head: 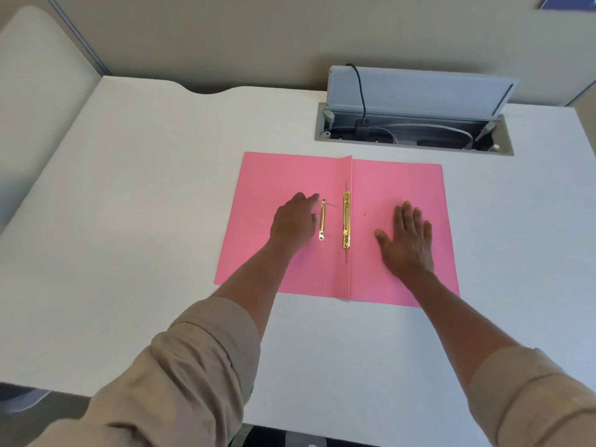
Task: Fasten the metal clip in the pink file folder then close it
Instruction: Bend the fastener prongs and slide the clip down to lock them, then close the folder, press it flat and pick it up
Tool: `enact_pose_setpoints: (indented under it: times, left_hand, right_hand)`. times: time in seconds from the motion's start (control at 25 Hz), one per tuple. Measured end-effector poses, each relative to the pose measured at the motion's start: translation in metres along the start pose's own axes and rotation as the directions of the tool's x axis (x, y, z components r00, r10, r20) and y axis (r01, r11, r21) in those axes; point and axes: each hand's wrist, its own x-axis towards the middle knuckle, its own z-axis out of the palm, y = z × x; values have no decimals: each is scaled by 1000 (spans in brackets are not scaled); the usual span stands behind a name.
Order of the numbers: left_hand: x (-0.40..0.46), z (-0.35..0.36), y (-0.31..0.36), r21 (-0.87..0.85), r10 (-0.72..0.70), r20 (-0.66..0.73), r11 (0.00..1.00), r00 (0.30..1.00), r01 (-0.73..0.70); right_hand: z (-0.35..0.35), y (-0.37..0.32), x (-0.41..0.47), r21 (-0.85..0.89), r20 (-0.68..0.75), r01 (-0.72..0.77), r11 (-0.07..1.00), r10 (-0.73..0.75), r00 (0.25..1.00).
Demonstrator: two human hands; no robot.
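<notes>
Two hands down: your right hand (409,240) lies flat, fingers spread, pinning the open pink card folder (280,179); left hand (295,221), fingers curled, touches the loose brass clip bar (322,221) beside the fixed brass fastener strip (346,221). Grip unclear.

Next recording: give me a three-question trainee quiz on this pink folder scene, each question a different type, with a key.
1. True or false: the pink paper file folder lies open on the white table.
2. Which hand lies flat, fingers spread, on the folder's right half? A) left hand B) right hand
3. Fill in: the loose gold metal clip bar lies beside the fingers of the ___ hand, left of the gold metal fastener strip at the fold.

Key: 1 true; 2 B; 3 left.
</notes>
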Motion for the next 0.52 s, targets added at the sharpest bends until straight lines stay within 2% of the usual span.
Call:
enact_pose_setpoints:
  times: [0.12,0.2,0.36,0.52]
  left_hand:
    - [-6,-9,-23,179,-142,-87,971,986,156]
    - [-9,-14,-35,225,-280,-103,928,954,297]
    - [-10,-20,-48,203,-504,-66,838,861,506]
    - [-4,-22,-47,156,-611,-78,773,788,615]
  right_hand:
    - [0,-1,0,-4,-3,-8,1000,8,1000]
    - [1,-1,0,-10,-14,-8,1000,8,1000]
    - [1,-2,-1,0,-20,-23,1000,23,1000]
    - [4,-4,-7,28,-29,-57,998,57,998]
